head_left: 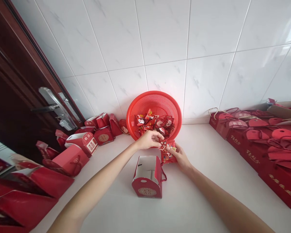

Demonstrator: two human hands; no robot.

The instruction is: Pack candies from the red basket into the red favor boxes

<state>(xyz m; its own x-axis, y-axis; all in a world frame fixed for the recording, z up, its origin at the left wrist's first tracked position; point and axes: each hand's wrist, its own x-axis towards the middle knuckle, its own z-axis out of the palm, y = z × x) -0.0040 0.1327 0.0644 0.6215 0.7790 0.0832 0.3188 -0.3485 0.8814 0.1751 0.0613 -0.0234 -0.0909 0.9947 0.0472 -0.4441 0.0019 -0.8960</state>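
My left hand [149, 139] is at the front rim of a red plastic basket [155, 94], its fingers curled at a red wrapped candy [163, 145]. Close on its right, my right hand [180, 157] grips a red candy packet [168, 157] with white and yellow print, thumb on top. The packets overlap between my hands, so their edges are hard to tell apart. The basket leans against the wall with several red wrapped candies [151, 123] inside. Just in front of my hands stands an open red gift box [147, 189] with a white inside and a cord handle.
Several red gift boxes [70, 158] stand along the left side, some with flaps up. On the right is a long block of red boxes [257, 155] with cord handles. A white tiled wall [165, 38] rises behind, and a dark door [16, 81] is at left.
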